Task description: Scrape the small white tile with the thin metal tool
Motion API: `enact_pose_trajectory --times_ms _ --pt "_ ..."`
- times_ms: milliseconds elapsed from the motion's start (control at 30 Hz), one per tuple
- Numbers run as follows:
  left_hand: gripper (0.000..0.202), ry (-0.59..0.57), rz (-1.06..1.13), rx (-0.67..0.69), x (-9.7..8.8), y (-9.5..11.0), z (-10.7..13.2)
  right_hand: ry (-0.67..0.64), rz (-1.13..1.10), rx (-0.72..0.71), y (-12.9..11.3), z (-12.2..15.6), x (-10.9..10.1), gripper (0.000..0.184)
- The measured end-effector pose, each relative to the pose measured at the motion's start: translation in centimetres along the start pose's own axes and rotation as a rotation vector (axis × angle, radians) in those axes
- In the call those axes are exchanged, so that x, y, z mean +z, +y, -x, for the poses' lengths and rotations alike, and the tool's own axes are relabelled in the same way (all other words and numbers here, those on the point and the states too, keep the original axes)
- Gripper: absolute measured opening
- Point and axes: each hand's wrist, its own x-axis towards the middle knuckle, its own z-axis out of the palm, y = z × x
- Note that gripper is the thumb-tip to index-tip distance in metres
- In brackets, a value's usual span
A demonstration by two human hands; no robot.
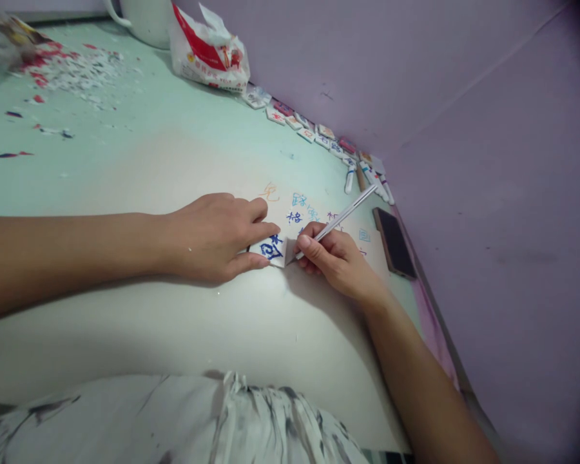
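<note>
The left hand [222, 235] has its grip pinching a small white block [271, 251], marked in blue, between thumb and fingers on the counter [174, 335]. The right hand [341, 261] has its grip pinching a slim silver tool [345, 212], tip down by the block's right edge. Coloured writing [294, 218] lies just beyond; a phone [396, 243] lies farther right, and a bag [209, 58] and mug [149, 22] stand at the back, near scraps [80, 72]
</note>
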Motion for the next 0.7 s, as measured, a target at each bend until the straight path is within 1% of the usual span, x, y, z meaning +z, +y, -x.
enact_pose_trajectory --times_ms 700 --pt "0.048 -0.001 -0.006 0.003 0.07 -0.02 -0.02 0.002 -0.033 -0.009 0.04 -0.05 0.01 0.054"
